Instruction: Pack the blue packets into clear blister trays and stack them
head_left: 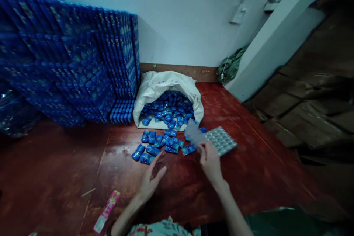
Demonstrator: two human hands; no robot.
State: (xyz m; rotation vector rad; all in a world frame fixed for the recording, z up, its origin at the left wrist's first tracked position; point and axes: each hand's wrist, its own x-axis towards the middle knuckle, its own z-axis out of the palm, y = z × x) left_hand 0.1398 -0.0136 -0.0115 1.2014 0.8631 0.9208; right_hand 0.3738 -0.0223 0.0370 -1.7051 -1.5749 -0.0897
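Note:
My right hand [210,160] pinches the near edge of a thin clear plastic tray [193,133], which is tilted up and slightly blurred. Just to its right lies a clear tray with rows of round cavities [222,141], flat on the red-brown surface; whether it is one tray or a stack I cannot tell. My left hand [151,181] is open, thumb and fingers apart, holding nothing. Its fingertips are close to several loose blue wrapped packets [153,150]. Behind these, a white woven sack [166,77] lies with its mouth facing me, full of similar blue packets [168,105].
Tall stacks of blue packs [83,62] stand at the left against the white wall [179,25]. A pink strip [107,210] and a thin stick [88,192] lie at front left. A green bundle [231,66] sits by a slanted white post [265,40]; brown cartons [304,114] fill the right.

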